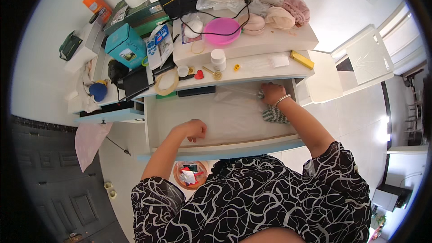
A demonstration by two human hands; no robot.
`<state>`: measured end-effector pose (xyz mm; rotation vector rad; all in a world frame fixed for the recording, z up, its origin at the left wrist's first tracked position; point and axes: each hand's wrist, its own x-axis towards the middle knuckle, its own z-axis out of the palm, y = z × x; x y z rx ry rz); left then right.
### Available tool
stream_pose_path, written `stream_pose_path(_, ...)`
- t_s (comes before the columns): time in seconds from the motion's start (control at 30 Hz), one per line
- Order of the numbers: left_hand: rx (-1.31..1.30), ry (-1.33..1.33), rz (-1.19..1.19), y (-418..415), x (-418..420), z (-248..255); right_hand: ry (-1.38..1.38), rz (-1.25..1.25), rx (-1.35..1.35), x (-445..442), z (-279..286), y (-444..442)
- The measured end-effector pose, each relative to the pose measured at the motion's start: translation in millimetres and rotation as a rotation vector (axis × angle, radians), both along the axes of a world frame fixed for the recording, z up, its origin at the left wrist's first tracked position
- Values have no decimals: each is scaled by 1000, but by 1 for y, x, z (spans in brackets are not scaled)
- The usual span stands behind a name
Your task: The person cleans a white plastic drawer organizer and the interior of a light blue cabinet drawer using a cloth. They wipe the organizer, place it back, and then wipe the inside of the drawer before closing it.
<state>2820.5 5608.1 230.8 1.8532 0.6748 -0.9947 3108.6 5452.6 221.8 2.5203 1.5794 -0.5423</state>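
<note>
A pulled-out drawer (236,143) with a white interior lies before me. My right hand (273,93) is at its far right, fingers closed on part of a green-and-white knitted item; more of the same patterned fabric (275,115) lies below my wrist. Whether the two parts are one piece, I cannot tell. My left hand (194,130) hovers over the drawer's near left part, its fingers curled, with no object visible in it. At the drawer's back edge are a dark flat case (196,91) and a green item (166,95).
Above the drawer, the cabinet top (249,71) holds a white bottle (218,59), a tape roll (166,82) and a yellow box (301,59). Behind stand a pink bowl (222,31) and a teal box (126,46). A round bin (190,175) is below the drawer; a white chair (324,74) stands right.
</note>
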Motion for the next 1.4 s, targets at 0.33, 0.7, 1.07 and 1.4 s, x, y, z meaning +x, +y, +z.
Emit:
stream_pose_path(0.33,382,-517,36,-23,-44,53,128,210,56,-3,33,-17)
stream_pose_path(0.7,906,-627,367,-127,-94,142,183,367,153,-22,132,-21)
stream_pose_path(1.07,1313,-818,629,-222,-200,131,252,572,261,-124,193,-28)
stream_pose_path(1.4,1166,-621,1101,-289,-341,23,779,822,1,-313,166,-14)
